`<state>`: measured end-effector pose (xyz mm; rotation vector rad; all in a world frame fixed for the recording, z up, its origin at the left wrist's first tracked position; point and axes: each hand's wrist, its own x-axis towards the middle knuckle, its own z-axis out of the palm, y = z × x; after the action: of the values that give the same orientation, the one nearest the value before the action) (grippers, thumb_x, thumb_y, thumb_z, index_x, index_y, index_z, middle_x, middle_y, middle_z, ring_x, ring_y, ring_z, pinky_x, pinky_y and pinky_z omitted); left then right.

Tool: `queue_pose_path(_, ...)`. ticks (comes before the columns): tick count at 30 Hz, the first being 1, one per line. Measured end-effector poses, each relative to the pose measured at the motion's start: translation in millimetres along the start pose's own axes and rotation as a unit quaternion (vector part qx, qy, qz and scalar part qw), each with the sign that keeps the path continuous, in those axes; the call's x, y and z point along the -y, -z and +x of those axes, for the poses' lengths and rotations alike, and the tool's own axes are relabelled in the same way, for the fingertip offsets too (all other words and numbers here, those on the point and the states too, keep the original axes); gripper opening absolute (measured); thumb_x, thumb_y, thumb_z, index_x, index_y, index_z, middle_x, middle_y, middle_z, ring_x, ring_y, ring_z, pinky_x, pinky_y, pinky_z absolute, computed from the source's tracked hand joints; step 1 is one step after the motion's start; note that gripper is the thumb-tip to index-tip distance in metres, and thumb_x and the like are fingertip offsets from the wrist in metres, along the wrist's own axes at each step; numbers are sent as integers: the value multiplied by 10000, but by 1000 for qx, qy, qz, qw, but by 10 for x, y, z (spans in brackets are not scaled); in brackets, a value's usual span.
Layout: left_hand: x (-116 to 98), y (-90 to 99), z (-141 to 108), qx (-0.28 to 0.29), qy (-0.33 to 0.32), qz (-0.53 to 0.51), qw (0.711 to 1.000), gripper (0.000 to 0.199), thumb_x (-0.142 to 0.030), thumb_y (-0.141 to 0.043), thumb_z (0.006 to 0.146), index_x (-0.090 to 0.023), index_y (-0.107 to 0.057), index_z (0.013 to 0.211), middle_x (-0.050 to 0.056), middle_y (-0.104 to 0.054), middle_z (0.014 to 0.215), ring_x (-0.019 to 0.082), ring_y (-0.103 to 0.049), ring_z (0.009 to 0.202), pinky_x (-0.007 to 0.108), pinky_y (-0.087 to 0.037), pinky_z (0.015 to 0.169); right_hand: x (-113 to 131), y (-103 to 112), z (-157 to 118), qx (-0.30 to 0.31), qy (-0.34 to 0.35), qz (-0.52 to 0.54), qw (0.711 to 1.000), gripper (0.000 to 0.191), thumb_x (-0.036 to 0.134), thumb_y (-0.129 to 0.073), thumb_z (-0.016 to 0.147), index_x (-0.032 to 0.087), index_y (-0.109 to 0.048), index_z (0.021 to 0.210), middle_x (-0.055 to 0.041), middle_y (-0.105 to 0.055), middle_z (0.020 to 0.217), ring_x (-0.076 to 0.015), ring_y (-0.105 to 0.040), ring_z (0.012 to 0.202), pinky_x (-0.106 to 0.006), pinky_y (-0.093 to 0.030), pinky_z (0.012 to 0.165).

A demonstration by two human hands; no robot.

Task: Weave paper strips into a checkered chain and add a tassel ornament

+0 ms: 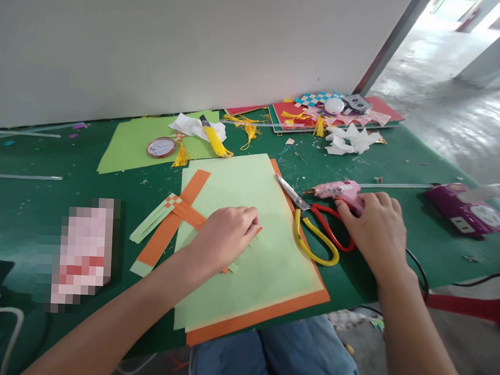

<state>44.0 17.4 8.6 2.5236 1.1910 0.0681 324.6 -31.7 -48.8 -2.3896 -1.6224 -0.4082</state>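
My left hand is closed over the light green sheet, holding a small woven paper piece whose orange and green ends poke out beneath it. My right hand is wrapped round the handle of a pink glue gun, whose nozzle points left. Scissors with one yellow and one red handle lie between my hands, over the right edge of the sheets. An orange sheet shows under the green one. Left of my left hand are orange strips and green strips, partly woven in a check.
A purple box sits at the right, a pixelated object at the left. Behind are a yellow cutter, a round tin, yellow tassels, crumpled white paper and a red folder. A wall borders the table.
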Motion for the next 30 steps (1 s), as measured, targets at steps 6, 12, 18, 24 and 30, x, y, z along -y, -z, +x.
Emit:
queue_pose_path(6, -18, -12, -25, -1, -12, 40, 999, 146, -223, -522, 919, -163, -577, 798, 15, -640, 725, 156, -599, 647, 260, -358, 562, 13, 21, -2, 9, -6, -3, 1000, 445, 485, -483, 858, 100, -639, 1016, -156, -609, 949, -312, -508, 906, -402, -430, 855)
queue_pose_path(12, -11, -35, -3, -14, -13, 44, 999, 171, -222, -515, 928, -165, -568, 776, 5, -643, 710, 142, -589, 612, 260, -346, 546, 2, 10, -2, 6, -1, 2, 1000, 444, 491, -474, 859, 109, -631, 1023, -155, -602, 955, -308, -502, 904, -406, -426, 850)
queue_pose_path(18, 0, -17, 4, -12, 25, 19, 999, 244, -323, -489, 955, -169, -601, 802, 7, -648, 661, 145, -587, 580, 254, -334, 524, 18, 26, -6, 7, -3, 3, 1000, 437, 469, -491, 861, 95, -633, 1037, -164, -614, 972, -308, -511, 916, -404, -425, 865)
queue_pose_path(24, 98, 111, -122, -20, -9, 36, 999, 255, -366, -569, 912, -178, -605, 1081, 76, -650, 1096, 232, -588, 1025, 301, -459, 754, 11, 12, -6, 11, -7, 3, 1000, 449, 476, -502, 857, 89, -637, 1040, -164, -616, 983, -311, -517, 927, -406, -428, 870)
queue_pose_path(30, 175, 76, -159, 30, -26, -36, 999, 155, -345, -588, 906, -192, -590, 929, 52, -577, 1102, 230, -489, 1115, 364, -419, 924, 0, 10, -11, 3, -8, 13, 1000, 430, 481, -497, 852, 113, -634, 1028, -154, -614, 968, -311, -513, 922, -404, -427, 853)
